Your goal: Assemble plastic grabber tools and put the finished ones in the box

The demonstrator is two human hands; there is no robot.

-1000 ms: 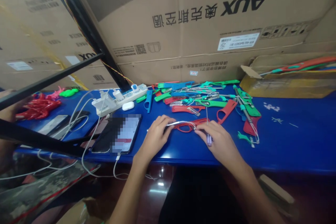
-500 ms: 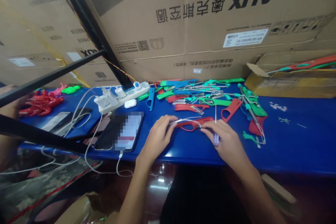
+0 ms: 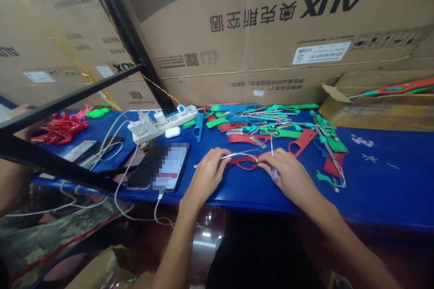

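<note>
My left hand (image 3: pixel 209 171) is closed round a thin metal lighter tube (image 3: pixel 226 157), whose back end pokes out on the far side of the fingers. Thin white wires (image 3: pixel 249 155) run from the tube toward my right hand (image 3: pixel 288 171). Thumb and index finger there pinch at the wire ends, and a screwdriver (image 3: pixel 274 173) with a clear purple handle is tucked in the same hand, its shaft pointing up and away. Beneath the wires a red lighter shell half (image 3: pixel 244 163) lies on the blue table (image 3: pixel 379 189). The pinched tip is too small to make out.
Behind the hands lies a pile of coloured lighter parts (image 3: pixel 257 119). A phone (image 3: pixel 174 167) and a power strip (image 3: pixel 179 119) are on the left, by a black metal frame (image 3: pixel 111 76). An open carton (image 3: pixel 379 113) stands at back right. Another person's arm (image 3: pixel 15 180) shows far left.
The view has shifted slightly, moving the background to the right. My hands keep their grips; the screwdriver leans a little differently, and the tube's back end now shows beside my left hand.
</note>
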